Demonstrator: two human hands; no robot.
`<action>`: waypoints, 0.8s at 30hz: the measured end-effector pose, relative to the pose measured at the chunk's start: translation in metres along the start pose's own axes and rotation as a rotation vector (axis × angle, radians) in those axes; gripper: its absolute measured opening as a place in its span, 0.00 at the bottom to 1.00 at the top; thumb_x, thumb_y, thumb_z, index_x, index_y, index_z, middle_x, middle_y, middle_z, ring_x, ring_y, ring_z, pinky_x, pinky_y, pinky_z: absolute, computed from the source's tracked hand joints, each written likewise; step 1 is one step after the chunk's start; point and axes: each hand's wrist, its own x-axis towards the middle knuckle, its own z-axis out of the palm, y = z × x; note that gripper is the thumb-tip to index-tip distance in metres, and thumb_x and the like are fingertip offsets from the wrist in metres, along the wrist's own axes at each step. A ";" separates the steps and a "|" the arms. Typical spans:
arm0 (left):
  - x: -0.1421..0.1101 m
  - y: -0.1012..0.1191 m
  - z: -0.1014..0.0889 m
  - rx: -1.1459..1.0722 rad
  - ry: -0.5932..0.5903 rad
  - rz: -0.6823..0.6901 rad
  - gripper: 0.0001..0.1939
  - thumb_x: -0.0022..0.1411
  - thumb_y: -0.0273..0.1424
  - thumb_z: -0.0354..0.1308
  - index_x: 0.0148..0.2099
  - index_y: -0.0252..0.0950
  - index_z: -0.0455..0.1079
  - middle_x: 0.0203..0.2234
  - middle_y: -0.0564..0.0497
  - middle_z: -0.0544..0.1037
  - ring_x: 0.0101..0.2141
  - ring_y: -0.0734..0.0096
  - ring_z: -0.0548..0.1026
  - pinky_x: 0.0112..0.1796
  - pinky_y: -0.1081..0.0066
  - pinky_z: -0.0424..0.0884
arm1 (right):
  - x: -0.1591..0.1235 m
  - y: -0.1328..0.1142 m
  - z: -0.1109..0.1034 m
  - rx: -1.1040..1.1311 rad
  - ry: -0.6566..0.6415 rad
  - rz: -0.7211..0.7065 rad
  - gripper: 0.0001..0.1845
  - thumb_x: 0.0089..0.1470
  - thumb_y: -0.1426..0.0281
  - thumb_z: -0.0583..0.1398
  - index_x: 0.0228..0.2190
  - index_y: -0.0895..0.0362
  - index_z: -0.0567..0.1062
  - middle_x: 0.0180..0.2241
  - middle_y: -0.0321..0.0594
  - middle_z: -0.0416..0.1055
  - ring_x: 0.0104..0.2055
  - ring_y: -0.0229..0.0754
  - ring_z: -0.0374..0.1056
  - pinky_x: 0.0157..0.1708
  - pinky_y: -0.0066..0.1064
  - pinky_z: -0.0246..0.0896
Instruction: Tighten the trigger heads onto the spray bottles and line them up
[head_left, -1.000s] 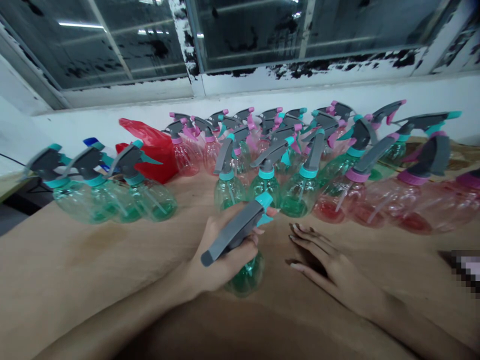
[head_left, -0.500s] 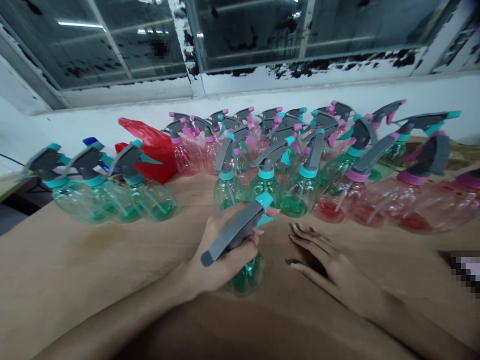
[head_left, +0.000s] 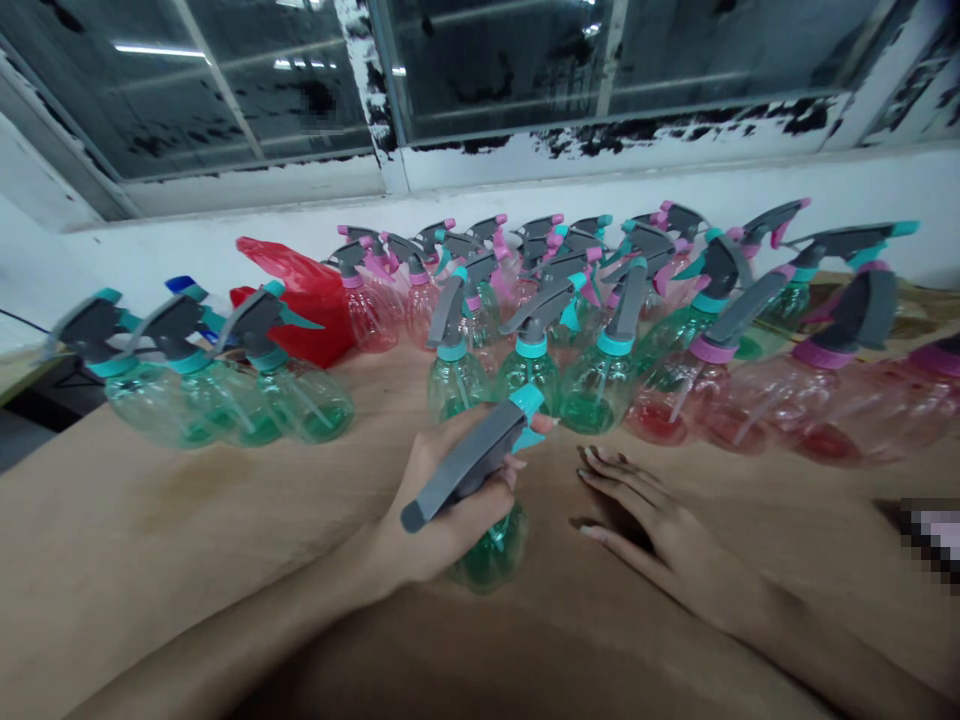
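Observation:
My left hand [head_left: 442, 500] is wrapped round the neck of a green spray bottle [head_left: 491, 560], just under its grey trigger head with a turquoise nozzle. The bottle stands upright near the table's front, and my fingers hide its collar. To its right, my right hand [head_left: 660, 520] rests palm down on the table with fingers stretched out, holding nothing. Just beyond both hands stand green spray bottles, including one [head_left: 589, 400] with a turquoise collar, and a pink spray bottle [head_left: 660, 415] with a magenta collar.
Three green spray bottles [head_left: 315, 400] stand at the left. A red plastic bag [head_left: 315, 310] sits behind them. Several more pink and green bottles crowd the wooden table [head_left: 262, 560] along the wall, below a window [head_left: 495, 70]. A blurred-out object [head_left: 937, 535] lies at the right edge.

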 end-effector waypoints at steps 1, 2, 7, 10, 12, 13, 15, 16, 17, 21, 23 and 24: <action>0.000 0.000 0.000 -0.002 0.003 -0.005 0.17 0.47 0.24 0.51 0.40 0.39 0.72 0.35 0.49 0.77 0.30 0.66 0.76 0.34 0.69 0.72 | 0.000 0.000 0.000 0.004 0.006 -0.001 0.28 0.56 0.57 0.53 0.55 0.54 0.62 0.58 0.43 0.59 0.60 0.49 0.53 0.57 0.50 0.53; 0.000 -0.001 0.000 -0.002 0.001 -0.013 0.17 0.47 0.24 0.51 0.39 0.39 0.72 0.35 0.50 0.77 0.30 0.66 0.76 0.34 0.69 0.72 | 0.000 0.000 0.000 0.008 0.012 -0.004 0.27 0.56 0.57 0.54 0.55 0.53 0.62 0.58 0.43 0.59 0.60 0.50 0.53 0.56 0.50 0.53; 0.001 -0.001 0.000 0.020 0.003 0.002 0.16 0.46 0.24 0.51 0.39 0.40 0.72 0.30 0.51 0.76 0.30 0.66 0.75 0.33 0.69 0.72 | 0.000 0.000 0.000 0.010 0.021 -0.013 0.27 0.55 0.57 0.54 0.55 0.54 0.63 0.57 0.43 0.60 0.60 0.50 0.54 0.56 0.50 0.54; 0.001 0.000 -0.001 0.021 -0.005 0.010 0.17 0.46 0.24 0.50 0.39 0.40 0.72 0.32 0.51 0.77 0.30 0.67 0.75 0.34 0.69 0.72 | 0.001 0.001 0.000 0.006 0.021 -0.010 0.28 0.55 0.57 0.54 0.55 0.54 0.63 0.58 0.43 0.60 0.60 0.50 0.54 0.56 0.50 0.54; 0.001 0.000 -0.001 0.007 -0.004 -0.005 0.17 0.47 0.24 0.50 0.39 0.41 0.72 0.34 0.51 0.77 0.30 0.67 0.75 0.35 0.69 0.72 | 0.000 0.001 0.000 0.011 0.025 -0.016 0.28 0.55 0.57 0.54 0.55 0.53 0.62 0.58 0.42 0.60 0.60 0.50 0.54 0.56 0.50 0.53; 0.001 0.001 -0.001 0.002 -0.005 -0.014 0.17 0.46 0.24 0.50 0.39 0.41 0.72 0.35 0.51 0.77 0.30 0.67 0.75 0.35 0.69 0.72 | 0.000 0.001 0.001 0.014 0.028 -0.015 0.27 0.55 0.57 0.54 0.55 0.53 0.62 0.58 0.42 0.60 0.59 0.50 0.54 0.56 0.50 0.54; 0.001 0.000 0.000 -0.004 -0.005 -0.022 0.16 0.46 0.24 0.50 0.38 0.40 0.72 0.33 0.51 0.77 0.30 0.67 0.75 0.34 0.69 0.72 | 0.000 0.001 0.001 0.014 0.028 -0.015 0.28 0.55 0.57 0.54 0.55 0.53 0.62 0.58 0.42 0.60 0.59 0.50 0.54 0.56 0.50 0.54; 0.001 0.000 0.000 -0.002 -0.002 -0.018 0.16 0.46 0.24 0.50 0.38 0.40 0.72 0.32 0.51 0.77 0.30 0.67 0.75 0.33 0.70 0.72 | 0.000 0.001 0.001 0.014 0.028 -0.014 0.28 0.55 0.57 0.54 0.55 0.53 0.62 0.58 0.42 0.60 0.59 0.50 0.54 0.56 0.50 0.54; 0.001 -0.001 0.000 0.005 0.002 -0.014 0.16 0.46 0.24 0.51 0.38 0.40 0.72 0.30 0.52 0.76 0.29 0.67 0.75 0.33 0.70 0.72 | 0.000 0.001 0.001 0.012 0.028 -0.014 0.28 0.55 0.57 0.54 0.55 0.53 0.62 0.57 0.42 0.60 0.59 0.50 0.54 0.56 0.50 0.54; -0.001 -0.001 -0.001 0.027 -0.003 0.006 0.16 0.47 0.24 0.51 0.39 0.40 0.72 0.27 0.53 0.74 0.28 0.67 0.73 0.32 0.70 0.70 | 0.000 0.001 0.000 0.014 0.019 -0.003 0.27 0.55 0.57 0.54 0.54 0.54 0.63 0.58 0.43 0.60 0.60 0.50 0.54 0.56 0.49 0.54; -0.002 0.000 -0.002 0.024 -0.014 0.003 0.15 0.48 0.24 0.51 0.39 0.40 0.72 0.28 0.53 0.74 0.28 0.67 0.73 0.32 0.70 0.70 | 0.000 0.000 0.000 0.021 0.022 0.001 0.27 0.55 0.57 0.54 0.54 0.54 0.63 0.57 0.43 0.60 0.60 0.50 0.54 0.56 0.49 0.54; -0.002 0.001 -0.002 0.025 -0.016 0.004 0.15 0.48 0.25 0.51 0.39 0.40 0.72 0.28 0.52 0.74 0.29 0.67 0.73 0.32 0.70 0.70 | 0.000 0.000 0.000 0.026 0.025 0.001 0.27 0.55 0.57 0.54 0.54 0.54 0.64 0.57 0.43 0.61 0.60 0.50 0.54 0.56 0.49 0.53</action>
